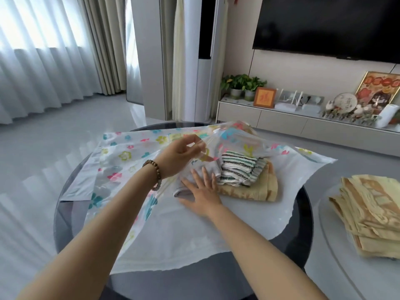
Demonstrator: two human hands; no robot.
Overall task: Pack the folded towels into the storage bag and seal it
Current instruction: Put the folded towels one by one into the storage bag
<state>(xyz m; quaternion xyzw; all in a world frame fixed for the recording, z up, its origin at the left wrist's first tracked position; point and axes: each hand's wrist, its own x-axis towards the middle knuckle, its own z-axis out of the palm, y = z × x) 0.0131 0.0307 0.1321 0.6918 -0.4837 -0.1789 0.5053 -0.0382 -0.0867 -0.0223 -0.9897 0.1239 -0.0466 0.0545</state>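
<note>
A clear storage bag (129, 152) printed with coloured flowers lies spread over the round dark table (303, 213). My left hand (179, 156), with a bead bracelet on the wrist, pinches the bag's upper sheet and holds it lifted. Under that sheet lie a folded grey towel (190, 187), a green-and-white striped towel (240, 167) and a beige towel (251, 191) beneath them. My right hand (201, 191) lies flat, fingers spread, on the grey towel inside the bag's mouth.
A stack of folded beige towels (372, 215) sits on a pale round surface at the right. Behind stand a low TV cabinet (281, 120) with plants and ornaments, and a wall TV. Curtains hang at the left over a glossy grey floor.
</note>
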